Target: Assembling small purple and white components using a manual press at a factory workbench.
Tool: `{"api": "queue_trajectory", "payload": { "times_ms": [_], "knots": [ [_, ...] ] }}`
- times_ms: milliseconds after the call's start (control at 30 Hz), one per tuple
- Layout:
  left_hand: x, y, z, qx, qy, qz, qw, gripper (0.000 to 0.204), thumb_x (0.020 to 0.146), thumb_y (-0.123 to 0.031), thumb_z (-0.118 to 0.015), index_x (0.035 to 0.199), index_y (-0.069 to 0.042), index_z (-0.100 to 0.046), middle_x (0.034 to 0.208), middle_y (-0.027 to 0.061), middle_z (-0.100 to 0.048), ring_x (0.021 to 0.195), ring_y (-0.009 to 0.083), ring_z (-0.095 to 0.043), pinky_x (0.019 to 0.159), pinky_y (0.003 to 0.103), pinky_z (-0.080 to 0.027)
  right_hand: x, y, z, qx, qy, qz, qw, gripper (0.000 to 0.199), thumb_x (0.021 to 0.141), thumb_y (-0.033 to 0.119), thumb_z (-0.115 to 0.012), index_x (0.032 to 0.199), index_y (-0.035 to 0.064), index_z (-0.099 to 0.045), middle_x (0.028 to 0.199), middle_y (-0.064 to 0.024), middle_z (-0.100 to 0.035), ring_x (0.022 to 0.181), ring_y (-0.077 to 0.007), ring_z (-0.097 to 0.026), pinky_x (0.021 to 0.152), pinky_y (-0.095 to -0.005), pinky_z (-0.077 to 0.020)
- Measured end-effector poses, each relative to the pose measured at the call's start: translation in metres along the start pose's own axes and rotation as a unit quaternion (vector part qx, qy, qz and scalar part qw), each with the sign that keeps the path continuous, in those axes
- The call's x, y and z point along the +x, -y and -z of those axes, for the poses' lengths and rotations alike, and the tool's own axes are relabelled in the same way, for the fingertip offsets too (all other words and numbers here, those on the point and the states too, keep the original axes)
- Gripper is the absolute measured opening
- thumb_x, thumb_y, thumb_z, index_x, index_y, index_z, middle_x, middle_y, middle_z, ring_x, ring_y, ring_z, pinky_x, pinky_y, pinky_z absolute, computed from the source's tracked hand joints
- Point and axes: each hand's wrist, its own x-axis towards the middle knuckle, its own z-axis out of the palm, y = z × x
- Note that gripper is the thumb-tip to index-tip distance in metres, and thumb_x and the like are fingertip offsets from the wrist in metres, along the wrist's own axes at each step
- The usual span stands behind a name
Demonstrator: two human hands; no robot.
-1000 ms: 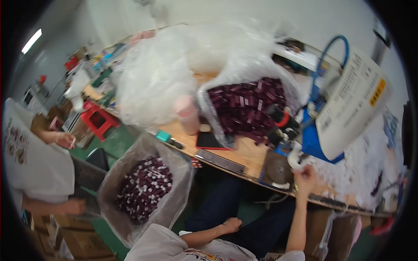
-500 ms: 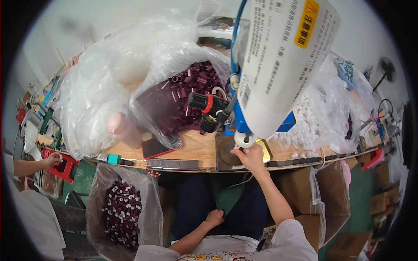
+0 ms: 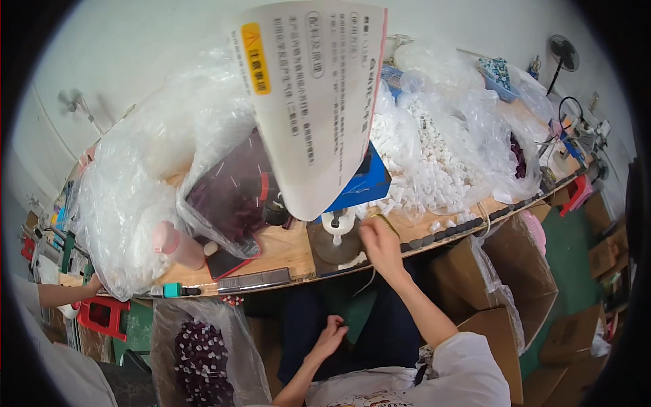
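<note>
My right hand (image 3: 380,241) is at the table edge, just right of a small press with a white tip (image 3: 338,225). Its fingers reach over a yellow-rimmed tin (image 3: 388,222) and are partly hidden, so any grip cannot be made out. Below the tip is the press's dark base plate (image 3: 332,256), with no part visible on it. A white printed sheet-like pouch (image 3: 312,102) covers most of the press; a blue body (image 3: 366,186) shows behind. My left hand (image 3: 330,337) rests over my lap, fingers loosely apart and holding nothing.
Dark purple tubes (image 3: 224,193) fill a clear plastic bag at left. White caps (image 3: 434,163) are heaped at right. A pink bottle (image 3: 178,245) and phone (image 3: 234,259) stand near the edge. Below are a lined box of capped tubes (image 3: 203,363), cartons (image 3: 522,285) and a co-worker's arm (image 3: 64,293).
My right hand has moved from beneath the press tip to the tin on its right. My left hand has loosened from a closed pose. The view has turned right; the co-worker's hand has shifted.
</note>
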Motion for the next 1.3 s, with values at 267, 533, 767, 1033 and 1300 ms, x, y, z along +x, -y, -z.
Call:
{"api": "queue_trajectory", "payload": {
  "times_ms": [267, 533, 767, 1033, 1300],
  "knots": [
    [0.000, -0.161, 0.113, 0.026, -0.168, -0.276, 0.946, 0.016, 0.086, -0.006, -0.073, 0.101, -0.001, -0.069, 0.089, 0.0052, -0.065, 0.080, 0.0127, -0.060, 0.073, 0.027, -0.048, -0.044, -0.026, 0.048, 0.032, -0.061, -0.142, 0.988, 0.027, 0.083, -0.006, -0.069, 0.103, 0.0009, -0.052, 0.096, -0.0100, -0.062, 0.071, -0.0115, -0.061, 0.066, -0.0252, -0.0501],
    [0.070, -0.240, 0.111, -0.140, -0.218, -0.366, 0.894, 0.029, 0.078, -0.001, -0.079, 0.105, 0.002, -0.071, 0.093, 0.0032, -0.064, 0.088, 0.0125, -0.061, 0.080, 0.027, -0.049, -0.026, -0.045, 0.049, 0.093, -0.156, -0.112, 0.977, 0.027, 0.079, 0.002, -0.078, 0.091, -0.0001, -0.055, 0.083, -0.0080, -0.061, 0.067, -0.0122, -0.059, 0.060, -0.0270, -0.0475],
    [0.082, -0.241, 0.100, -0.047, -0.194, -0.273, 0.941, 0.033, 0.079, -0.013, -0.085, 0.105, 0.003, -0.073, 0.099, 0.0088, -0.076, 0.090, 0.0114, -0.064, 0.082, 0.030, -0.051, -0.011, -0.028, 0.054, 0.130, -0.256, -0.118, 0.950, 0.024, 0.080, 0.004, -0.079, 0.093, -0.0009, -0.058, 0.077, -0.0044, -0.062, 0.067, -0.0107, -0.058, 0.063, -0.0258, -0.0496],
    [0.083, -0.245, 0.101, -0.269, -0.242, -0.315, 0.878, 0.045, 0.083, 0.007, -0.073, 0.125, 0.005, -0.058, 0.113, 0.0090, -0.067, 0.100, 0.0158, -0.065, 0.085, 0.027, -0.051, -0.010, -0.053, 0.056, 0.170, -0.134, -0.182, 0.959, 0.017, 0.080, 0.001, -0.077, 0.084, -0.0003, -0.060, 0.078, -0.0067, -0.063, 0.067, -0.0137, -0.061, 0.060, -0.0289, -0.0489],
    [0.064, -0.221, 0.101, -0.041, -0.238, -0.378, 0.894, 0.034, 0.075, 0.006, -0.080, 0.107, 0.006, -0.068, 0.104, 0.0096, -0.069, 0.089, 0.0155, -0.065, 0.076, 0.027, -0.052, -0.005, -0.043, 0.046, -0.164, -0.053, 0.140, 0.975, 0.017, 0.072, -0.001, -0.077, 0.087, -0.0004, -0.070, 0.103, -0.0137, -0.063, 0.102, -0.0338, -0.058, 0.081, -0.0422, -0.0482]
  ]
}}
